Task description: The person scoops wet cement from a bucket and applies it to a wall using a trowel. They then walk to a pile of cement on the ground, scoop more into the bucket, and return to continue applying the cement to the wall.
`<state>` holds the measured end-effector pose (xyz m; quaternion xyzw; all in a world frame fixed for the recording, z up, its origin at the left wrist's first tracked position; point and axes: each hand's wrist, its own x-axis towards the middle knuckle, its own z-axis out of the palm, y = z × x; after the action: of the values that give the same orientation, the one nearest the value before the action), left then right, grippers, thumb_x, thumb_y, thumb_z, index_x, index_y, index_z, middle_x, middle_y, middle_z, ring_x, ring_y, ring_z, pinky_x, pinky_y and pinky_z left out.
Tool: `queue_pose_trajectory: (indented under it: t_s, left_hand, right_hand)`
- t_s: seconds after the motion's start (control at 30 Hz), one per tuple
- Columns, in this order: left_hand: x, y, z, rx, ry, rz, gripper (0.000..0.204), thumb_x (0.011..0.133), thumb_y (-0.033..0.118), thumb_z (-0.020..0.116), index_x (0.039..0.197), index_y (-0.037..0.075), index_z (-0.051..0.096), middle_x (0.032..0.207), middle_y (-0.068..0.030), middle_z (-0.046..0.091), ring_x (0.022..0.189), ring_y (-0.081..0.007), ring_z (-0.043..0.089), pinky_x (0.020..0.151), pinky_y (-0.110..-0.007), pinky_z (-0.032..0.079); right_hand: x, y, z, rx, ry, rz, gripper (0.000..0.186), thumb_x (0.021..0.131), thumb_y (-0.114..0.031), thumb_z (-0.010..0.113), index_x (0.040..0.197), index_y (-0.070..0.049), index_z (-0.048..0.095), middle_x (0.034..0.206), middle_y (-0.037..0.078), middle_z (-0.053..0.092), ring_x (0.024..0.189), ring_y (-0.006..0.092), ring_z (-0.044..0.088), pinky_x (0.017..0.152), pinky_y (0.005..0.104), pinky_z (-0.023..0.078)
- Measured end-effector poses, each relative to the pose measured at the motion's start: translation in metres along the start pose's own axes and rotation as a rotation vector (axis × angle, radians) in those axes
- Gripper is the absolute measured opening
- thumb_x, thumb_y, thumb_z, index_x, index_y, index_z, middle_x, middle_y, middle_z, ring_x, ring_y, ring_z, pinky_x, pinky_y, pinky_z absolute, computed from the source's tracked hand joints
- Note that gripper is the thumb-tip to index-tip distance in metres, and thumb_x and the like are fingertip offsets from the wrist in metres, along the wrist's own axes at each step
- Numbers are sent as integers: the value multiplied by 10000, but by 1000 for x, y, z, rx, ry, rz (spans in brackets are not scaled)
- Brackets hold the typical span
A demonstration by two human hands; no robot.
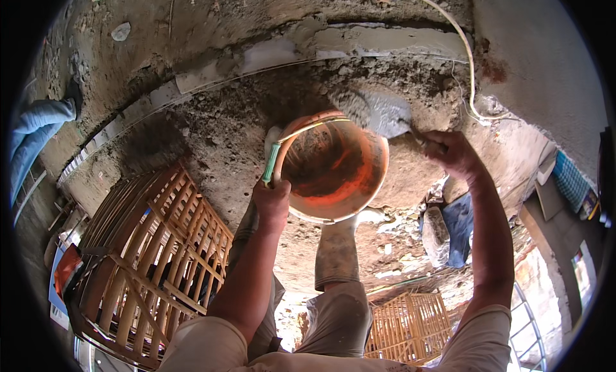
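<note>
An orange bucket (367, 179) is tilted in front of me, its mouth facing me. Some dark residue coats its inside, and a green grip (271, 163) sits on its wire handle. My left hand (273, 202) is closed on the bucket's rim at the left side, just below that grip. In my right hand (452, 154) is the handle of a trowel (393, 115). Its grey, mortar-smeared blade reaches left over the bucket's far right rim, above wet grey mortar or soil. Part of the blade's outline blends into the ground behind it.
A curved-looking strip of pale edging (276, 53) with a string along it crosses the dirt beyond the bucket. Slatted cages stand at left (160, 263) and lower right (410, 327). A pale hose (470, 58) hangs at upper right. Another person's blue trouser leg (40, 118) shows at far left.
</note>
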<state>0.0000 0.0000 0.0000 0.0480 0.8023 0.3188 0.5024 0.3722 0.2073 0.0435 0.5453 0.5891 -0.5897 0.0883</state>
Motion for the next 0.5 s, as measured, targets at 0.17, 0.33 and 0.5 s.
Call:
queue_pose_trajectory:
  t_s: [0.17, 0.33, 0.5]
  left_hand:
    - [-2, 11, 5, -27, -38, 47, 113, 710, -19, 568, 744, 54, 489, 672, 68, 379, 585, -34, 340, 505, -233, 317]
    - [-1, 10, 6, 3, -42, 47, 97, 724, -19, 570, 738, 50, 503, 644, 75, 386, 561, -31, 343, 485, -241, 310]
    - [-8, 22, 12, -57, -26, -6, 116, 737, -11, 582, 724, 57, 489, 633, 79, 395, 558, -24, 353, 481, -247, 306]
  right_hand:
    - [81, -14, -38, -426, 113, -97, 362, 882, -286, 660, 1162, -58, 684, 860, 123, 721, 668, 170, 658, 690, 317, 562]
    - [156, -8, -39, -805, 347, -263, 339, 904, -304, 639, 1226, -201, 658, 1049, 88, 709, 818, 221, 697, 800, 334, 581]
    - [156, 2, -20, -596, 453, -260, 334, 915, -282, 633, 1247, -244, 633, 1083, 27, 703, 870, 238, 701, 797, 340, 583]
